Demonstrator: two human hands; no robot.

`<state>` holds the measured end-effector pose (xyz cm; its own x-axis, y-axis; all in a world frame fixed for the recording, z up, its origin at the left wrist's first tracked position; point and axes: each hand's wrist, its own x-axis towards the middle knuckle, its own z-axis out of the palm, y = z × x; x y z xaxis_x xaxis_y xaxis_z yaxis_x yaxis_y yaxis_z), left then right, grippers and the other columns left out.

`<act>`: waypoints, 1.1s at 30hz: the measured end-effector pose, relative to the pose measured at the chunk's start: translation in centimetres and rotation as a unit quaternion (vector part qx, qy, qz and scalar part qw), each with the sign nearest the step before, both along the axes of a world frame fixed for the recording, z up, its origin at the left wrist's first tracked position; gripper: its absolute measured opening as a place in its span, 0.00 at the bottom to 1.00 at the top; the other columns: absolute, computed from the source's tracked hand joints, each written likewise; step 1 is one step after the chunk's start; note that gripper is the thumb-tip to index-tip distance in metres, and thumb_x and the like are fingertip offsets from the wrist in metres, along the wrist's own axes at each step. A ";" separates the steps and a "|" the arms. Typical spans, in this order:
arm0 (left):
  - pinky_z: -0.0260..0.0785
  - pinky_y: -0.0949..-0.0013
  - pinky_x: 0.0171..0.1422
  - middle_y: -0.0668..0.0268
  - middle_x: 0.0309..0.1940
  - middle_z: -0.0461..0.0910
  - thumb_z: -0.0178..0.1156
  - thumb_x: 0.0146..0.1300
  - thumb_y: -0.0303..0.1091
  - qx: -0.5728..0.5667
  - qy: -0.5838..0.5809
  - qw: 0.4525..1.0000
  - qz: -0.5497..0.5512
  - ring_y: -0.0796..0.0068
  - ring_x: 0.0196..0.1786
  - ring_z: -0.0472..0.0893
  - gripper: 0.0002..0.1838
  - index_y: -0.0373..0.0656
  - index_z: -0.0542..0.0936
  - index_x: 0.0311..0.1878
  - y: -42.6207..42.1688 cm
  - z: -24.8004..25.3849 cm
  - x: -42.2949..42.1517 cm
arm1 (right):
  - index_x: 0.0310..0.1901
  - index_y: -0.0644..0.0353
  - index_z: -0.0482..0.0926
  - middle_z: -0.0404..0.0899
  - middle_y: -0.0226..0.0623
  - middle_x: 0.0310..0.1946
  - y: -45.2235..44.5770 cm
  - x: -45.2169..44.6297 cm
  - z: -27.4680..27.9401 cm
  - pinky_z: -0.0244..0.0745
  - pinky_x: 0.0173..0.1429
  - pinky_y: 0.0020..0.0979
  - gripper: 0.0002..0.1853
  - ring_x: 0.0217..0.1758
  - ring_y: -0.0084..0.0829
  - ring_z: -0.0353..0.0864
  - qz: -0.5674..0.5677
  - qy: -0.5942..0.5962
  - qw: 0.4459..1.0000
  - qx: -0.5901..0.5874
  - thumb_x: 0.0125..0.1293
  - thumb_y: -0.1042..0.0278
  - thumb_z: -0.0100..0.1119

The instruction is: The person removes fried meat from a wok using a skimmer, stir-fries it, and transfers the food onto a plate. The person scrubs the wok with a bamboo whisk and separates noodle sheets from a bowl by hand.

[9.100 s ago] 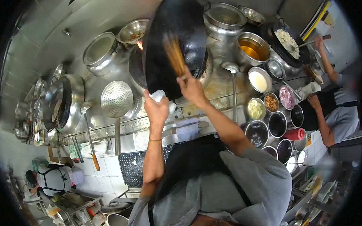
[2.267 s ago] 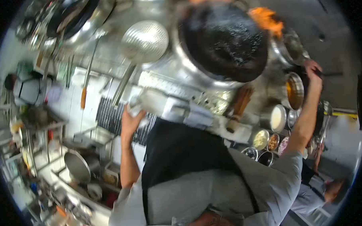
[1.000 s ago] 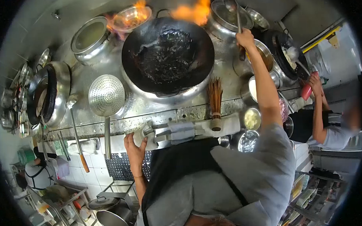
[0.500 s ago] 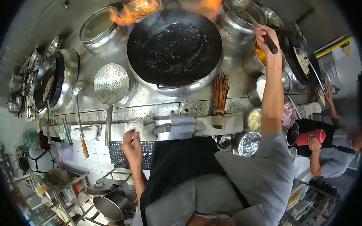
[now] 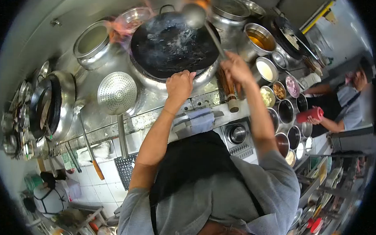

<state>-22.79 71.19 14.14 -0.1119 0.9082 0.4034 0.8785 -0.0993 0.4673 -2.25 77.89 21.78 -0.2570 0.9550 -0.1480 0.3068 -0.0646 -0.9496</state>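
Note:
A large black wok point(image 5: 152, 56) sits on the round steel burner ring, with a little steaming liquid in its bottom. My left hand point(image 5: 180, 85) is closed at the wok's near edge, where its near handle is hidden under the fingers. In my right hand point(image 5: 236, 68) is the handle of a ladle point(image 5: 194, 15), its bowl raised over the wok's far right side; hand and ladle are smeared by motion. Flames point(image 5: 200, 0) show behind the wok. A bamboo wok brush point(image 5: 230, 93) lies beside the right forearm.
A perforated skimmer point(image 5: 116, 93) and another ladle point(image 5: 89, 141) lie to the left. Pots stand behind, including one of amber liquid point(image 5: 259, 38). Several ingredient tubs point(image 5: 286, 110) line the right. A co-worker at right holds a red squeeze bottle point(image 5: 310, 115); another person stands lower left.
My left hand has moved up from beside the counter to the wok's near edge. The right hand has brought the ladle from the right-hand pots across over the wok.

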 end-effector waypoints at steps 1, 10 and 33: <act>0.71 0.50 0.35 0.55 0.26 0.80 0.53 0.66 0.47 -0.008 0.002 1.000 0.002 0.50 0.32 0.80 0.20 0.41 0.76 0.26 0.0 -0.1 0.0 | 0.66 0.69 0.62 0.78 0.39 0.22 -1.8 -0.1 -1.4 0.74 0.26 0.32 0.31 0.21 0.31 0.78 0.003 -0.074 0.997 -0.009 0.61 0.73 0.56; 0.71 0.48 0.39 0.55 0.29 0.82 0.52 0.67 0.47 -0.020 0.004 0.999 -0.035 0.49 0.35 0.81 0.18 0.43 0.78 0.29 0.0 -0.8 -1.6 | 0.65 0.60 0.65 0.79 0.64 0.40 -13.1 -3.2 -9.4 0.76 0.52 0.44 0.28 0.47 0.55 0.81 -0.111 -0.118 0.984 0.072 0.62 0.73 0.55; 0.70 0.48 0.39 0.51 0.31 0.81 0.49 0.67 0.47 -0.043 0.064 0.997 0.012 0.46 0.35 0.80 0.20 0.40 0.78 0.29 -0.1 0.0 -0.9 | 0.67 0.57 0.62 0.68 0.25 0.16 -17.3 2.8 -7.3 0.57 0.09 0.24 0.26 0.07 0.18 0.61 -0.284 0.224 0.932 0.005 0.68 0.69 0.52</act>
<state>-23.72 71.05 14.12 -0.0870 0.9376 0.3368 0.9335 -0.0413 0.3562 0.54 60.56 14.45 0.2567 0.9567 -0.1373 -0.2007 -0.0862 -0.9758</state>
